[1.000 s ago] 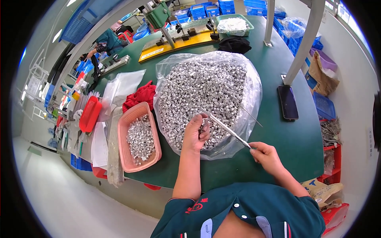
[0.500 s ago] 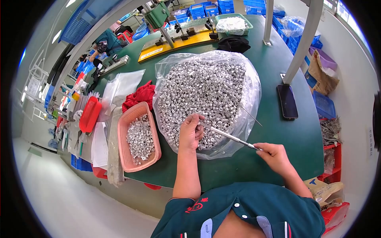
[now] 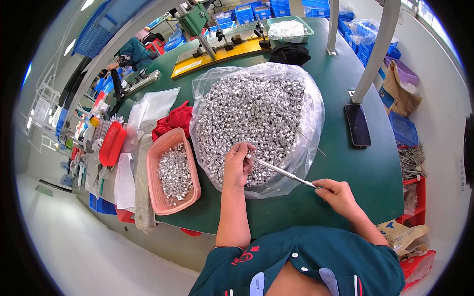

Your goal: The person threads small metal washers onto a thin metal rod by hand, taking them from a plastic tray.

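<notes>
Since half a second ago the thin metal rod [image 3: 281, 171] has tipped lower, its far end now meeting the left hand [image 3: 238, 165] at the near edge of the heap of small silver sleeves [image 3: 252, 121], and the right hand [image 3: 338, 196] has drawn slightly nearer the body. The left fingers [image 3: 245, 149] are pinched narrow at the rod's tip, apparently on one sleeve, though it is too small to tell. The right fingers are closed tight around the rod's near end. Left of the left fingers, a pink basket [image 3: 157, 197] of sleeves rests on the green desk [image 3: 355, 170].
</notes>
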Available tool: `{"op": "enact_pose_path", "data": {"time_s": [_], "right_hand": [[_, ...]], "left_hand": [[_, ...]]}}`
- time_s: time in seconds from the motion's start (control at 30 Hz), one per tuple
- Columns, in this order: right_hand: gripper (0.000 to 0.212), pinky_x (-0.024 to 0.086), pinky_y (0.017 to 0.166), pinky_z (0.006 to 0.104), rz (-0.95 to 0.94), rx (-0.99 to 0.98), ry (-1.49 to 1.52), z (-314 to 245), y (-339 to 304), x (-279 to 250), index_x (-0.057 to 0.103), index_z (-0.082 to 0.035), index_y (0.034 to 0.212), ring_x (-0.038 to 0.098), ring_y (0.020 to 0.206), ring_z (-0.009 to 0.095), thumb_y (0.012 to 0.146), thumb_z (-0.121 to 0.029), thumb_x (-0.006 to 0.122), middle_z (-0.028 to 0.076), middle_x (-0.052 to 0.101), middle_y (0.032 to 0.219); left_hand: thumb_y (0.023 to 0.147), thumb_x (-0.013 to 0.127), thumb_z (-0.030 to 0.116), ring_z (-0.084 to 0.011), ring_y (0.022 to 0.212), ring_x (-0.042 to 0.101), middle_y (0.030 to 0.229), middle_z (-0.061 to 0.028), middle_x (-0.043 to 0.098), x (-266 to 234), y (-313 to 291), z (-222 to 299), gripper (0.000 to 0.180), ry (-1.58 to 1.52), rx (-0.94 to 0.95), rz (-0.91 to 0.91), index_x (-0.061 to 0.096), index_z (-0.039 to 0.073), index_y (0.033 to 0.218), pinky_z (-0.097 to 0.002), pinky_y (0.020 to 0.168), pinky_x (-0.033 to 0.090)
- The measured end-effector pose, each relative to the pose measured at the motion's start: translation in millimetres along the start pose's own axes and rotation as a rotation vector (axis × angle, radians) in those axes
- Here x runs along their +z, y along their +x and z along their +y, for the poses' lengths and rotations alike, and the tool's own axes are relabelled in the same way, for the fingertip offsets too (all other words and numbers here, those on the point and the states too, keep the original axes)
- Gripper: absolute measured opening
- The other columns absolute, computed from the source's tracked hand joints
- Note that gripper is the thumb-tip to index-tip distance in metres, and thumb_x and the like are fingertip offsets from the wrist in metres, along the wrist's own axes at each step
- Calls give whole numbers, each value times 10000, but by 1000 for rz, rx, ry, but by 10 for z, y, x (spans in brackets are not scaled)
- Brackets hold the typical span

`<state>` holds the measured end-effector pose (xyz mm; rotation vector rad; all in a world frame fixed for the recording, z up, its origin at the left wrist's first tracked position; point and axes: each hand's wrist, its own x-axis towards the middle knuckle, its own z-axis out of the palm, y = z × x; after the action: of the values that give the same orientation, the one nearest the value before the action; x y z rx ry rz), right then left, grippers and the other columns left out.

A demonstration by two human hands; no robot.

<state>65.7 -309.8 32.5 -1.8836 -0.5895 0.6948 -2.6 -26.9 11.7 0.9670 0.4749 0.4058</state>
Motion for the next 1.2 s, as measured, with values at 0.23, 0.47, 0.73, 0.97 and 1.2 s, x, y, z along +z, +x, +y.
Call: {"op": "enact_pose_path", "data": {"time_s": [0.23,0.47,0.73,0.97,1.2], "right_hand": [[237,388,524,219,-49,81,159,83,13,102,635,-53,1062,450,557,50,833,-110,610,-5,507,602],[223,417,540,243,20,-1,35,43,4,73,646,-71,1040,501,569,74,821,-99,613,42,557,626],[212,438,510,295,252,-388,-349,16,15,-44,669,-104,986,552,527,179,777,-85,647,62,598,657],[229,371,507,221,-46,61,154,18,38,100,621,-15,1061,436,551,50,850,-100,590,-9,504,618],[224,374,519,221,40,66,195,34,66,97,622,-16,1053,441,567,48,848,-99,589,-14,490,608]], "left_hand": [[908,540,245,-81,366,326,537,-20,458,-89,31,-32,217,-332,-59,-55,569,40,843,-207,347,232],[888,575,207,-72,366,326,551,-14,471,-112,29,-40,152,-288,-28,-104,576,62,843,-202,346,229],[803,669,79,-29,375,328,544,24,469,-148,11,90,118,8,6,-75,553,75,781,-182,349,203],[848,635,186,-50,368,314,568,-15,486,73,-16,-20,168,30,-52,-183,553,44,811,-189,342,191],[854,467,93,-81,467,384,786,-128,569,-94,53,47,158,-283,-276,-125,543,6,962,-180,362,253]]}}
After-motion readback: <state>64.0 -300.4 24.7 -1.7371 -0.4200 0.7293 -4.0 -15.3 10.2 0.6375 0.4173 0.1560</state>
